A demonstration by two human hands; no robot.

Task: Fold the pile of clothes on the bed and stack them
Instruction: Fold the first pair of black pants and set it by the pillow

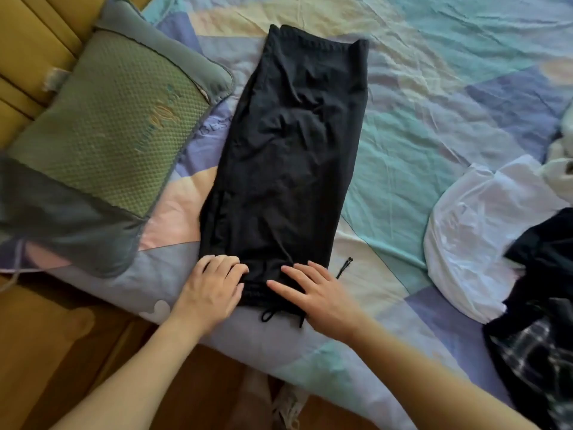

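A pair of black trousers (288, 156) lies folded lengthwise into a long strip on the bed, with its drawstring waistband at the near edge. My left hand (210, 290) rests on the near left corner of the waistband with its fingers curled onto the cloth. My right hand (316, 293) lies flat on the near right part of the waistband, fingers spread and straight. A loose black drawstring end (344, 266) pokes out to the right. The pile of clothes (539, 274) sits at the right edge: a white garment, a black one and a plaid one.
The pastel patchwork bedsheet (434, 103) covers the bed. A green and grey pillow (102, 135) lies to the left of the trousers. A yellow headboard (28, 41) stands at the far left. Wooden floor (77, 352) shows below the bed's near edge.
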